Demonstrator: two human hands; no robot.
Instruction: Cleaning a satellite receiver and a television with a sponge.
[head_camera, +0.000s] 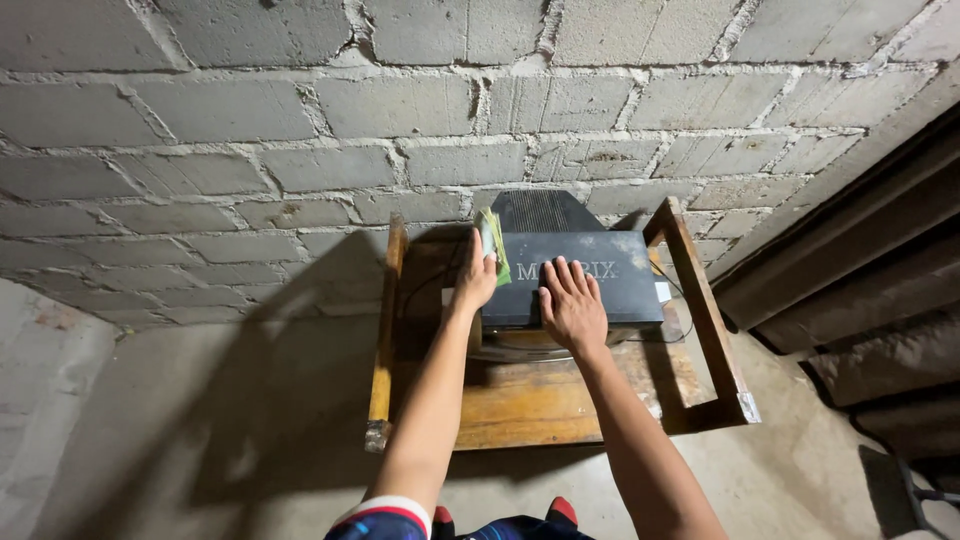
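while the right hand (572, 305) lies flat on the black box (590, 275), the left hand (476, 280) grips a green cloth (494, 242).

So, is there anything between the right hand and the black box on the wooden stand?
No, nothing visible. The right hand lies flat on top of the black box, touching it directly. The left hand is at the box's left edge, beside a green cloth.

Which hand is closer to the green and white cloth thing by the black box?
The left hand. It grips the green and white cloth at the left edge of the black box. The right hand lies flat on the box's top, away from the cloth.
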